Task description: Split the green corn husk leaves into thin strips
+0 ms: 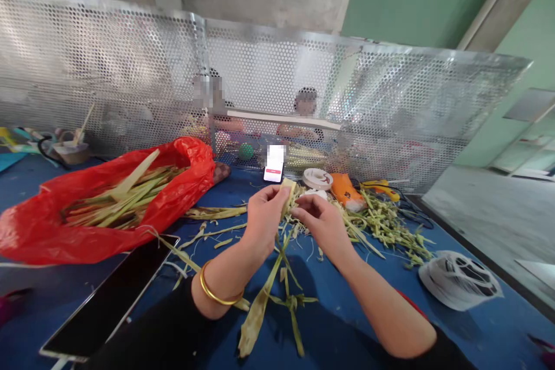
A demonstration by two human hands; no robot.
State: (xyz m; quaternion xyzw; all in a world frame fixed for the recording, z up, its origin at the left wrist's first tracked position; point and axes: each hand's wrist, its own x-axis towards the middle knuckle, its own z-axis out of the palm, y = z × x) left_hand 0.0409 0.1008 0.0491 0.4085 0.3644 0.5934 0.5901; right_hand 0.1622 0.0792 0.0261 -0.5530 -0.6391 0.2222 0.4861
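Note:
Over the middle of the blue table, my left hand (263, 214) pinches a pale yellow-green dried leaf strip (288, 188) between thumb and fingers; a gold bangle is on that wrist. Just beside it, my right hand (323, 221) has its thumb and fingertips drawn together near the strip's edge; whatever lies between them is too small to make out. Below both hands, a knotted bundle of dried leaf strips (259, 318) hangs or lies toward me; its join with the held strip is partly hidden by my hands.
A red plastic bag (191, 185) full of leaf strips lies left, beside a dark tablet (117, 295). A lit phone (273, 165) leans against a perforated metal screen (269, 63). Right are a tape roll (318, 178), orange packet (344, 189), green trimmings (385, 222) and white spool (459, 280). Two people sit beyond.

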